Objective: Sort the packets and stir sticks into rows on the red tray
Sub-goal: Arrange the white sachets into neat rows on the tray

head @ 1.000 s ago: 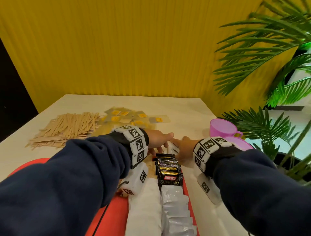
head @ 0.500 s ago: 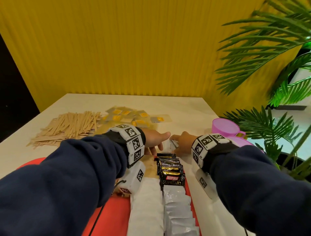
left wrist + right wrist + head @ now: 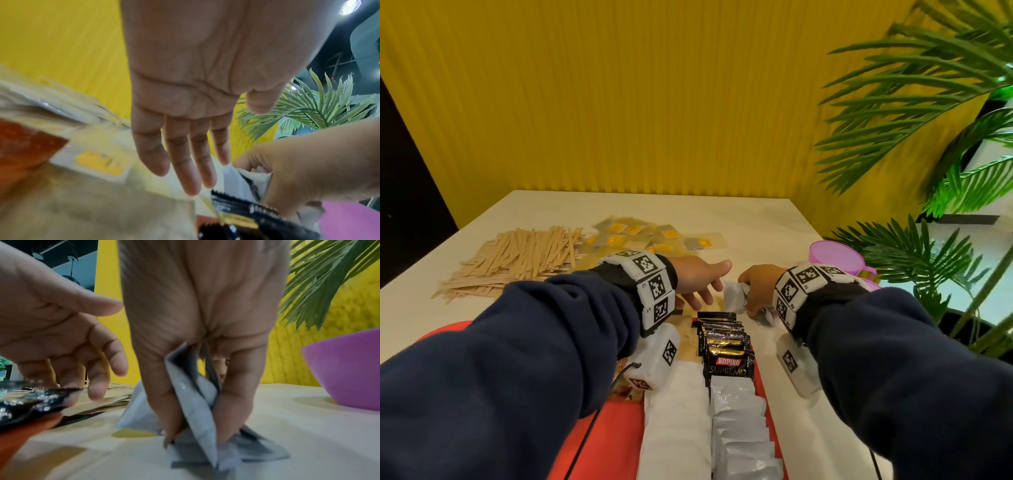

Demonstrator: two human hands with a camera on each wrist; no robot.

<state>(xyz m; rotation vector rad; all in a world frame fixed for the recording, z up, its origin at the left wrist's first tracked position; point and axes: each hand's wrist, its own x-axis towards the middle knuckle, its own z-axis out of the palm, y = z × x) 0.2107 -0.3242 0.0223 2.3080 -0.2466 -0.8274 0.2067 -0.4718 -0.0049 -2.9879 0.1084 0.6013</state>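
1. Yellow wall behind; pale counter (image 3: 756,219).
2. Right hand (image 3: 758,286) pinches white packets (image 3: 191,404), at 12 o'clock beyond the red tray (image 3: 599,442).
3. Left hand (image 3: 697,279), fingers (image 3: 185,162) straight and empty, sits at 9 o'clock of the packets, nearer the tray's rows.

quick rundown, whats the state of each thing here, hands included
left hand: open, fingers straight, holds nothing
right hand: grips white packets
black Kopiko packets: row on red tray
stir sticks: loose pile on table
yellow-label packets: unsorted on table
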